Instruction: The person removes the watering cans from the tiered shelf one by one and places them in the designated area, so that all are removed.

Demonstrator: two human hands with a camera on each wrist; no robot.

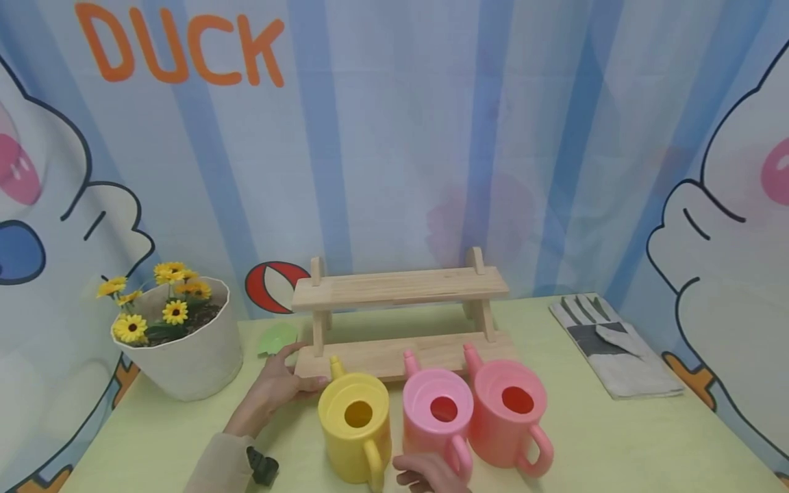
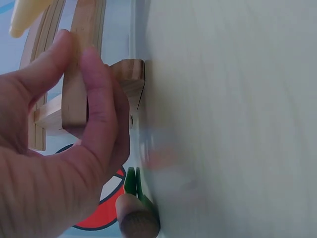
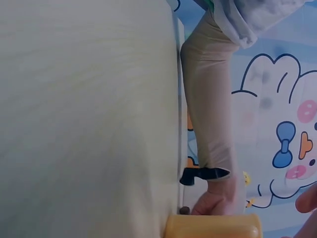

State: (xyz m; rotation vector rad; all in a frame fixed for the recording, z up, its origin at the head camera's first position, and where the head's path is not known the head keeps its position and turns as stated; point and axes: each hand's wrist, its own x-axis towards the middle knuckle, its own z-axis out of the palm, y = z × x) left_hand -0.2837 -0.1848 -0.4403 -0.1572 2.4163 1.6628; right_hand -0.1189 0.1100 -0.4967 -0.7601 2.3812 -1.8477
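Note:
My left hand (image 1: 280, 380) grips the left end of the lower board of a two-tier wooden stand (image 1: 401, 287). In the left wrist view its thumb and fingers pinch the board (image 2: 75, 101) from both sides. In front of the stand are three watering cans: yellow (image 1: 355, 424), pink (image 1: 437, 404) and coral (image 1: 508, 411), with spouts facing the stand. My right hand (image 1: 431, 472) is low beside the pink can's handle, fingers loosely bent, with nothing seen in it. The right wrist view shows only fingertips (image 3: 308, 198) at its edge, near the yellow can (image 3: 213, 227).
A white pot with yellow flowers (image 1: 209, 356) stands at the left. Between pot and stand lies a green-headed tool (image 1: 277, 337), whose wooden handle (image 2: 138, 223) shows in the left wrist view. Folded grey-and-white gloves (image 1: 616, 349) lie at the right. A printed curtain (image 1: 401, 137) hangs behind.

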